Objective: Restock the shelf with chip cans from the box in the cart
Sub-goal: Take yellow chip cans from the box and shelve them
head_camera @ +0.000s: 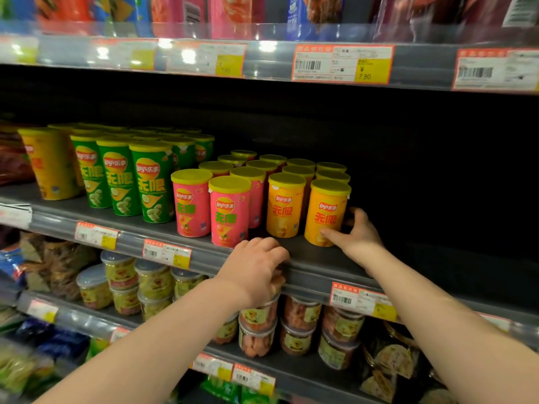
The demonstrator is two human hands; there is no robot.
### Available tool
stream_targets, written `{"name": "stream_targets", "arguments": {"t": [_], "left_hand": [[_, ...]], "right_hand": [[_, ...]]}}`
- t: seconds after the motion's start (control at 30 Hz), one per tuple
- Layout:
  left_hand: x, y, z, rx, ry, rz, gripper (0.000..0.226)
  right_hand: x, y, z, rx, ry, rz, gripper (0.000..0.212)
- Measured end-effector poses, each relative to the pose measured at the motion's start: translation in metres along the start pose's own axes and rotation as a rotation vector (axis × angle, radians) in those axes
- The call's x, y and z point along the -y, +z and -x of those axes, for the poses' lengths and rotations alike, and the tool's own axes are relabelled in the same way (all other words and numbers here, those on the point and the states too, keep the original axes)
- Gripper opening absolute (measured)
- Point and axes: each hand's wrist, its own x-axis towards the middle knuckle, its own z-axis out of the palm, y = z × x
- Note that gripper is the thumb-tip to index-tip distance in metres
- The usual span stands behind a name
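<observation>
the right hand (357, 233) clasps the foot of the short orange cardboard chip can with the yellow plastic lid (326, 212), thumb in front and fingers behind. the can stands at the frame's centre right on the grey metal shelf (294, 247). the left hand (253, 269) curls over the shelf's grey front rail (315, 279). the can is probably light, stiff yet dentable, with a slick skin (better held round the body than by the lid). a second orange can (285, 205) crowds it just beside on the frame-left, more rows stand behind, then pink cans (229, 212) and green cans (151, 185).
</observation>
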Motion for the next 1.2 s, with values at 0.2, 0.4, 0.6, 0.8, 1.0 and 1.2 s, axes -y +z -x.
{"name": "stream_targets", "arguments": {"t": [0.2,0.4,0.6,0.8,1.0,1.2], "left_hand": [[0.007,-0.002,0.022,-0.091,0.059,0.019,0.052],[0.017,-0.009,0.061,-0.039,-0.001,0.029,0.046],[0.042,-0.006,0.133,0.058,-0.067,0.019,0.038],[0.073,-0.004,0.223,0.222,-0.263,0.019,0.043],[0.106,0.001,0.322,0.323,-0.443,0.026,0.043],[0.133,-0.006,0.425,0.395,-0.647,0.022,0.046]], "right_hand": [[-0.002,-0.014,0.033,-0.063,-0.099,0.113,0.075],[0.016,-0.003,0.096,-0.037,-0.428,0.453,0.046],[0.037,0.052,0.151,0.26,-0.504,0.549,0.038],[0.056,0.118,0.205,0.471,-0.531,0.628,0.043],[0.082,0.188,0.264,0.648,-0.568,0.676,0.043],[0.114,0.256,0.324,0.796,-0.673,0.702,0.04]]}}
